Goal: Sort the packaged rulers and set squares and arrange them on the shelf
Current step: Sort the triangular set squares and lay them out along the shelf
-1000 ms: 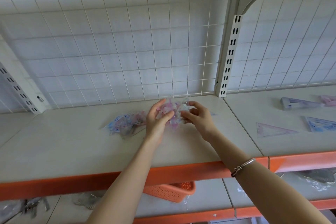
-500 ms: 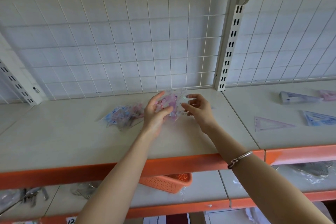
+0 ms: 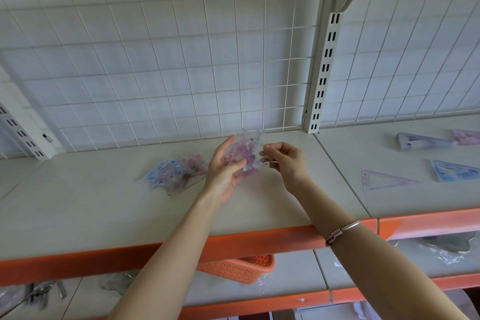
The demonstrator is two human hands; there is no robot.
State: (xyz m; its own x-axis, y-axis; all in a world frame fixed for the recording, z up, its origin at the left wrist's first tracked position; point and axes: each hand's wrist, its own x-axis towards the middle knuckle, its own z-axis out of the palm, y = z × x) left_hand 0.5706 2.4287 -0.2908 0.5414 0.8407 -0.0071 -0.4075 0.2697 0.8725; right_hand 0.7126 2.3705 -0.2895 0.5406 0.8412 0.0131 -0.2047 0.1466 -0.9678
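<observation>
Above the white shelf (image 3: pixel 104 205) my left hand (image 3: pixel 224 171) holds a small bundle of clear packaged set squares (image 3: pixel 246 153) with pink print, thumb across its front. My right hand (image 3: pixel 284 160) pinches the bundle's right edge with curled fingers. A loose pile of packaged set squares (image 3: pixel 174 173) with blue and pink print lies on the shelf just left of my left hand. On the neighbouring shelf section to the right lie a clear pink triangle (image 3: pixel 384 179), a blue set square (image 3: pixel 457 170), a grey-blue packaged one (image 3: pixel 420 141) and a pink one (image 3: pixel 467 136).
A white wire grid (image 3: pixel 181 60) backs the shelf, with a slotted upright (image 3: pixel 323 73) between the sections. The front edge is an orange strip (image 3: pixel 259 241). On the lower shelf sit an orange basket (image 3: pixel 241 267) and plastic-wrapped metal items (image 3: pixel 39 292).
Both hands stay on the bundle at mid-shelf. My right hand's fingers have shifted along the bundle's right edge. The camera has tilted slightly.
</observation>
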